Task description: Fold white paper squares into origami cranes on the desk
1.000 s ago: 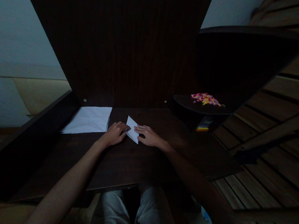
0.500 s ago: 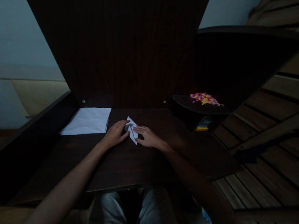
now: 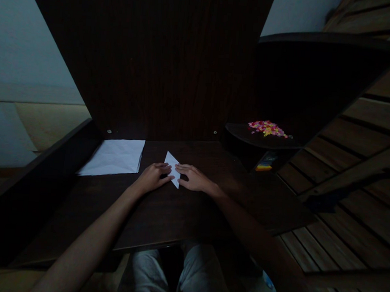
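Presently, the left hand [image 3: 154, 177] and right hand [image 3: 194, 178] rest partly open on, not around, the folded paper [image 3: 173, 171].

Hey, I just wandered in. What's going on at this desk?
A person is handling a small piece of white paper with pointed ends on the dark desk. The left hand and right hand both have fingers on it, one from each side. Larger white sheets lie to the left, untouched, and a colorful pile of small pieces sits on a shelf to the right.
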Action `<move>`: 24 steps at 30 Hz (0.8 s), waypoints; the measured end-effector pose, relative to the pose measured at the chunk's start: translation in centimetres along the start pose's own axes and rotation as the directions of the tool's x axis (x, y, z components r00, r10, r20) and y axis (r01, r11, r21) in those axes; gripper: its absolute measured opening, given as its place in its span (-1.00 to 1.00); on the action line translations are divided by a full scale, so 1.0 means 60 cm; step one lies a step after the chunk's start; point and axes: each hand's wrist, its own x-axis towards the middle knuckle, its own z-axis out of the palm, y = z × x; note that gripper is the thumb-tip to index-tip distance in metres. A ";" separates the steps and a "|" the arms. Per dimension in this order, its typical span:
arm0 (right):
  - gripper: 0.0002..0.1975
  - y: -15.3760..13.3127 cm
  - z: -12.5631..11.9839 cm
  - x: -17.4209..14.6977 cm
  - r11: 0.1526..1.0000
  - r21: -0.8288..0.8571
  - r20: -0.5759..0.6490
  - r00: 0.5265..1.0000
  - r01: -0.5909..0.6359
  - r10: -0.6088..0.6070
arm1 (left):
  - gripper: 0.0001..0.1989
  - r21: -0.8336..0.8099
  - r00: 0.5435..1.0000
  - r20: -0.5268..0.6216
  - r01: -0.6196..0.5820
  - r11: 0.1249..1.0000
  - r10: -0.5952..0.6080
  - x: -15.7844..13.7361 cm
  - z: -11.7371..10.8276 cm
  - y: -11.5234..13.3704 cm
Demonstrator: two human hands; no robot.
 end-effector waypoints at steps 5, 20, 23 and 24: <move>-0.60 -0.008 -0.012 -0.003 0.998 -0.045 0.014 0.999 -0.035 0.036 | -0.46 -0.012 0.999 0.048 -0.010 1.000 0.011 0.001 0.003 0.001; -0.47 -0.005 -0.008 -0.004 0.994 -0.078 0.038 0.997 -0.071 0.074 | -0.29 0.029 0.986 0.166 0.019 0.999 -0.024 0.000 -0.002 0.005; -0.45 -0.005 -0.007 -0.004 0.994 -0.072 0.039 0.996 -0.078 0.081 | -0.22 0.020 0.979 0.200 0.038 0.999 -0.042 0.000 -0.003 0.005; -0.45 -0.005 -0.007 -0.004 0.995 -0.065 0.038 0.996 -0.078 0.081 | -0.20 0.015 0.978 0.205 0.040 0.999 -0.042 0.000 -0.003 0.005</move>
